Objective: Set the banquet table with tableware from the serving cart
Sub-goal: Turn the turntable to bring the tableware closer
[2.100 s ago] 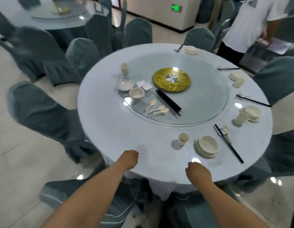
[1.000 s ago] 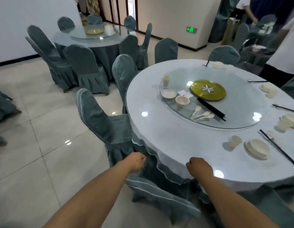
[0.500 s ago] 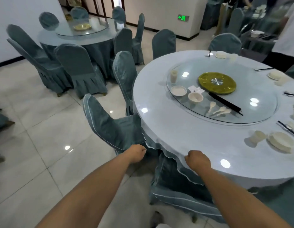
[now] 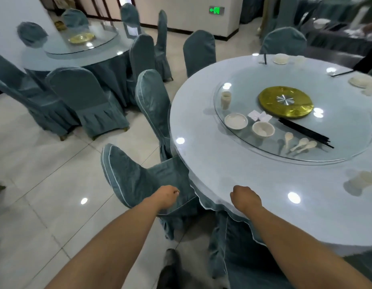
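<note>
On the glass turntable (image 4: 337, 140) are seen one cup (image 4: 225, 100), one plate (image 4: 236, 121), one bowl (image 4: 263, 128), three spoons (image 4: 301, 143) and a bundle of black chopsticks (image 4: 304, 132). The left hand (image 4: 167, 196) and right hand (image 4: 244, 198) are clenched on nothing, at the banquet table (image 4: 212, 163) edge.

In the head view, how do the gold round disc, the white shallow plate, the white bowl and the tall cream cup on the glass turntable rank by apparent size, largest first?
1. Gold round disc
2. White shallow plate and white bowl: these look alike, so I give them no order.
3. Tall cream cup
</note>
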A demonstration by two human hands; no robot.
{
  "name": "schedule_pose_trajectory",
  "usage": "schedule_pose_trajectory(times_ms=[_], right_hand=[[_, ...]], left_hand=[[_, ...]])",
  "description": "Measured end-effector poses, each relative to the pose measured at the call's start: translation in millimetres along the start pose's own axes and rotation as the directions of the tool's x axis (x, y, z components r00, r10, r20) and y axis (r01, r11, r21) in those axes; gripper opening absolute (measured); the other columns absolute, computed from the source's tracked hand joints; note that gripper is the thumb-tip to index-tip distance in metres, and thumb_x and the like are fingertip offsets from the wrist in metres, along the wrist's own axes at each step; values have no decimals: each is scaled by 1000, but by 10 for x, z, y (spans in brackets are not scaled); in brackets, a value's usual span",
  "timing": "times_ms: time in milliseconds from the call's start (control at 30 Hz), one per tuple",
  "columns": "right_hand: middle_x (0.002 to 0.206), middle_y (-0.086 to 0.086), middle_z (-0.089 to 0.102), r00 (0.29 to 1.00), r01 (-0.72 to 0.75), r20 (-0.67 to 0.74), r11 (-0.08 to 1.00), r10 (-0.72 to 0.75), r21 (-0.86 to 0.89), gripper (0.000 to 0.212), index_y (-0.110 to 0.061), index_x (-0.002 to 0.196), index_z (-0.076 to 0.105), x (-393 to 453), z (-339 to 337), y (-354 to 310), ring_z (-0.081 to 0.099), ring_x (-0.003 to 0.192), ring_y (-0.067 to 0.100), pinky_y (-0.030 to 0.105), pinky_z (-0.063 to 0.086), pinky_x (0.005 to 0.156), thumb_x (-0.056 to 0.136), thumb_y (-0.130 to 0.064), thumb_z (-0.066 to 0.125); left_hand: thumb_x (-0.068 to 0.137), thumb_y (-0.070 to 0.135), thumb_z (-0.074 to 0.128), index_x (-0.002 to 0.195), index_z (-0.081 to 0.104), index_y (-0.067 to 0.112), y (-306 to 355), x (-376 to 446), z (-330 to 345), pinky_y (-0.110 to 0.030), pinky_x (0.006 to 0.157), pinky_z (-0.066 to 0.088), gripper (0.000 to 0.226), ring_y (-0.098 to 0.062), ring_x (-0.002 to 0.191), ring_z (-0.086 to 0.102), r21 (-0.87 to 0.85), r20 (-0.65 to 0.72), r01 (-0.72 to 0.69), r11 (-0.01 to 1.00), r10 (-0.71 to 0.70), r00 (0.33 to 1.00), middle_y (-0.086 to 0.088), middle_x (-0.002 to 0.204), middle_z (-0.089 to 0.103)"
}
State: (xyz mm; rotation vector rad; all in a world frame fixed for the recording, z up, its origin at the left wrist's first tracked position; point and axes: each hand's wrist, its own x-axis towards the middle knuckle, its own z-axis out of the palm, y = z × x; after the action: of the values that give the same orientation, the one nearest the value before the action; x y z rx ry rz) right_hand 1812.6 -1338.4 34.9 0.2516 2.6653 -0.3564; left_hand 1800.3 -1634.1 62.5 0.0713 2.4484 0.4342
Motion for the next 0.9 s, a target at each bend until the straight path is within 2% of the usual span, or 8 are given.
schedule_pose_trajectory(times_ms=[167, 233, 300, 367, 533, 600, 733, 900], right_hand=[[97, 2, 57, 994, -103, -20, 995, 103, -6, 20, -16, 101, 54, 255, -81, -208, 51, 76, 19, 28, 41, 66, 98, -21, 35], [95, 2, 56, 987, -157, -27, 988, 157, 12, 16, -17, 95, 50, 337, -180, -311, 49, 73, 17, 28, 41, 64, 98, -19, 34], [84, 0, 49, 979, -200, -45, 980, 201, 18, 14, -18, 89, 46, 339, -270, -410, 47, 69, 17, 29, 40, 63, 97, -16, 34], [81, 0, 47, 968, -238, -67, 970, 240, 42, 15, -16, 85, 45, 371, -360, -423, 48, 71, 19, 29, 40, 63, 95, -12, 35], [70, -2, 47, 934, -304, -145, 940, 326, 155, 28, -16, 65, 37, 552, -537, -358, 47, 65, 19, 25, 31, 50, 92, -12, 39], [68, -2, 47, 919, -324, -166, 925, 358, 201, 23, -13, 70, 40, 654, -593, -302, 45, 61, 18, 24, 29, 49, 92, -17, 41], [66, -1, 46, 888, -357, -222, 908, 403, 221, 16, -12, 79, 41, 978, -730, -141, 41, 57, 19, 26, 32, 53, 91, -22, 42], [68, -3, 47, 892, -371, -183, 901, 413, 225, 12, -15, 78, 43, 1498, -1008, 192, 45, 61, 17, 25, 33, 53, 87, -22, 45]], left_hand=[[104, 25, 35, 98, 56, 17, -88, 572, -447, -34, 98, 44, 23, -23, 109, 56, 100, 53, -114, 988, 109, 993, -11, 128, 62], [105, 26, 35, 111, 63, 12, -56, 797, -691, -32, 98, 43, 32, -23, 113, 56, 123, 47, -180, 976, 176, 983, -9, 129, 61], [105, 25, 34, 129, 60, 10, 36, 991, -898, -32, 104, 39, 38, -25, 123, 52, 159, 52, -231, 960, 226, 973, -9, 137, 56], [106, 23, 33, 137, 55, 10, 196, 1175, -1086, -31, 111, 34, 40, -24, 132, 46, 181, 70, -292, 939, 284, 956, -8, 145, 50], [105, 22, 31, 131, 59, 12, 586, 1628, -1343, -27, 106, 35, 39, -24, 132, 46, 178, 85, -382, 907, 373, 924, -4, 145, 50], [105, 22, 30, 126, 59, 13, 752, 1779, -1395, -26, 108, 32, 37, -24, 135, 43, 192, 114, -422, 886, 407, 906, -4, 146, 49], [105, 24, 32, 135, 57, 13, 1070, 2143, -1510, -25, 107, 32, 40, -21, 133, 44, 189, 117, -458, 869, 443, 889, -2, 146, 48], [104, 22, 36, 128, 62, 10, 1450, 2628, -1704, -27, 106, 35, 37, -23, 130, 47, 193, 94, -449, 872, 439, 893, -4, 140, 55]])
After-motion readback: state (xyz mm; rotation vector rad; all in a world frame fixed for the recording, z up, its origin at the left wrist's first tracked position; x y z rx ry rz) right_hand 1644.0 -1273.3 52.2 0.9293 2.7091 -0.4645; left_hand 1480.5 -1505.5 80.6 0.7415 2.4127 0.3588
